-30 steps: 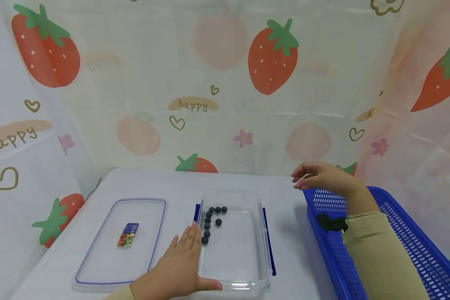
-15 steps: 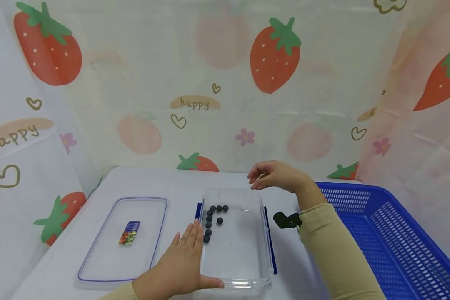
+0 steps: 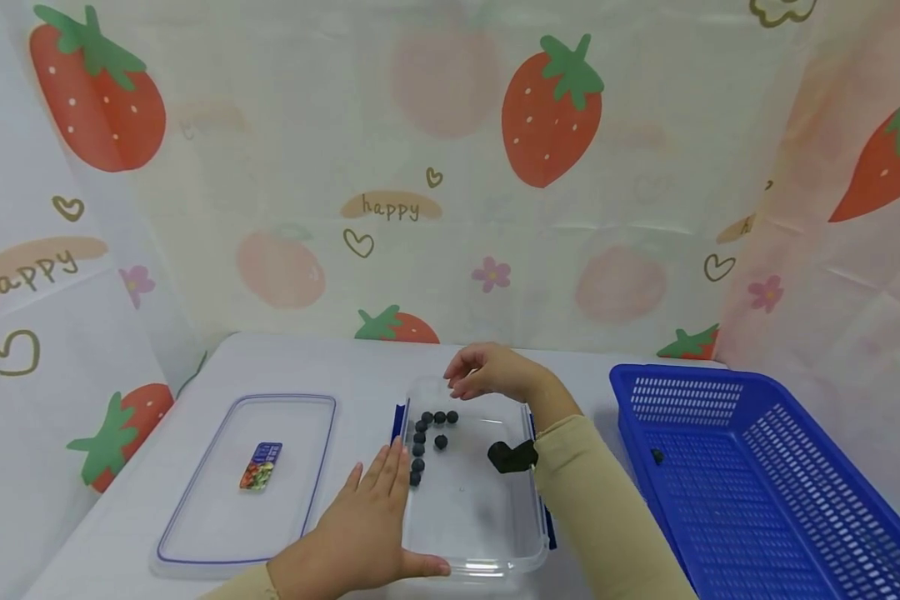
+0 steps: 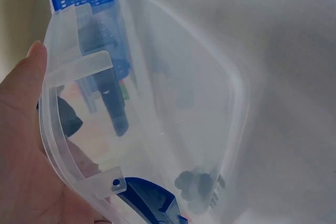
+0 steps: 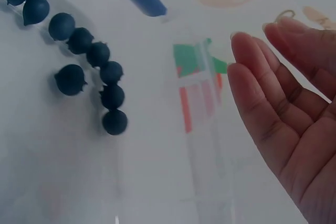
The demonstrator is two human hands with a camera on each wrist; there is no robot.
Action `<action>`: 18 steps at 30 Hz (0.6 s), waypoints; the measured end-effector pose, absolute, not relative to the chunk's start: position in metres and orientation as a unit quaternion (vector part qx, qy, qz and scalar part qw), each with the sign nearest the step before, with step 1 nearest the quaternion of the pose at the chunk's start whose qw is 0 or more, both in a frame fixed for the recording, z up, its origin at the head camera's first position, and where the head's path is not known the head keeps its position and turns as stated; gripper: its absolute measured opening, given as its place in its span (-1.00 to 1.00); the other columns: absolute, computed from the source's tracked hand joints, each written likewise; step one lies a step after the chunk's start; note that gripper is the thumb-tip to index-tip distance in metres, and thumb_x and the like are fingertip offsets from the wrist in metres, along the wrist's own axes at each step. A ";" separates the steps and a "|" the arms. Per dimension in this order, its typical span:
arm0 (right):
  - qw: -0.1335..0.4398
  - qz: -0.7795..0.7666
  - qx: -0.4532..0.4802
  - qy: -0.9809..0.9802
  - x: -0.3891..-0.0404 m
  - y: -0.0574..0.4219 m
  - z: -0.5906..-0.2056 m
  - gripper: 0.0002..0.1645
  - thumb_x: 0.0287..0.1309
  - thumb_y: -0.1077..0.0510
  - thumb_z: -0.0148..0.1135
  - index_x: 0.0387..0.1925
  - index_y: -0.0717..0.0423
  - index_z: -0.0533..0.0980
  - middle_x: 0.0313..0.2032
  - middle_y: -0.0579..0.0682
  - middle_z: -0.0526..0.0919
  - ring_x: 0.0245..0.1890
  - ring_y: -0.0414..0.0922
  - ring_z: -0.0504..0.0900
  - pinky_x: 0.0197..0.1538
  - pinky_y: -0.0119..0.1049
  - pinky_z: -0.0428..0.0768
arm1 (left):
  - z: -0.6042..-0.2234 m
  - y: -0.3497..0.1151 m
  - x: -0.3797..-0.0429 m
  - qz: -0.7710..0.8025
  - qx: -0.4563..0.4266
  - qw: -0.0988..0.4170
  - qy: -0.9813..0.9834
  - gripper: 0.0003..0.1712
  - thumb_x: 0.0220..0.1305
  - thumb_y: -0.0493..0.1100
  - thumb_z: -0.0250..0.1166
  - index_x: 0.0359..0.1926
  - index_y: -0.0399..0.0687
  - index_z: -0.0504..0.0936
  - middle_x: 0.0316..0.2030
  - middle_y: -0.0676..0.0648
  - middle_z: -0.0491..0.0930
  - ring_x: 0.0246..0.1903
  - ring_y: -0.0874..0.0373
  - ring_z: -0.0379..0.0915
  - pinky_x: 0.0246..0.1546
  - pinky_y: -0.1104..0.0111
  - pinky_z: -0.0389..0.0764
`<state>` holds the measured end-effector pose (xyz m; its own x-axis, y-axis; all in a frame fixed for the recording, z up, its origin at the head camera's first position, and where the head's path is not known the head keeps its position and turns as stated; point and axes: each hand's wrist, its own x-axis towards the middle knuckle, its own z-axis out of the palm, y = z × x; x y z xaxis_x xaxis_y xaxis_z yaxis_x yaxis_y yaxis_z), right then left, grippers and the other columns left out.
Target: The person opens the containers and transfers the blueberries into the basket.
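A clear plastic food container (image 3: 476,517) with blue side clips stands in front of me in the head view. Several blueberries (image 5: 80,40) lie in a curved line along its far left corner, and one single blueberry (image 5: 71,80) sits just off that line. My left hand (image 3: 363,525) rests against the container's left side with straight fingers, its thumb stretched along the near edge. Over the far end of the container hovers my right hand (image 3: 495,372), fingers loosely bent. The right wrist view shows nothing between the fingertips (image 5: 244,77) and the thumb.
To the left lies a clear lid (image 3: 195,525) with a blue-purple rim and a colourful label (image 3: 261,467). A blue mesh basket (image 3: 780,508) stands to the right, with one small dark blueberry (image 3: 657,457) in it. Behind the table hangs a strawberry-print curtain (image 3: 450,125).
My right hand has swung left from beside the basket to above the container's far end, and lower. The berry in the basket now shows. My left hand has stayed in place.
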<state>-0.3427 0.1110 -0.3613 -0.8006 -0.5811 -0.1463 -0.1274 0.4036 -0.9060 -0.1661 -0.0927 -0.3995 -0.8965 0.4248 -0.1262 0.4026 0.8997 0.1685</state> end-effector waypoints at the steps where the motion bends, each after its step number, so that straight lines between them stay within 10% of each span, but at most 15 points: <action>1: 0.231 -0.500 -0.215 0.806 -0.344 0.108 -0.365 -0.81 0.10 0.29 0.21 -0.20 0.24 0.52 -0.22 0.20 0.59 -0.18 0.11 0.60 -0.10 -0.18 0.57 | -0.399 -0.093 -0.166 0.070 0.213 0.081 0.971 0.51 -0.37 0.76 -0.14 0.39 -0.29 -0.09 0.40 -0.25 -0.25 0.37 -0.13 -0.31 0.21 -0.17 -0.06; 18: 0.309 -0.429 -0.163 0.833 -0.351 0.088 -0.403 -0.71 0.00 0.41 0.22 -0.16 0.34 0.53 -0.41 0.06 0.58 -0.35 -0.06 0.59 -0.18 -0.20 0.59 | -0.399 -0.094 -0.166 0.073 0.217 0.074 0.971 0.53 -0.39 0.79 -0.24 0.38 -0.30 -0.07 0.40 -0.25 -0.22 0.37 -0.13 -0.29 0.23 -0.14 -0.05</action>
<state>-0.3507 0.0879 -0.4033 -0.7557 -0.5365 -0.3756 -0.0052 0.5784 -0.8157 -0.1660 -0.0938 -0.3985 -0.8949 0.4321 -0.1117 0.4104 0.8950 0.1746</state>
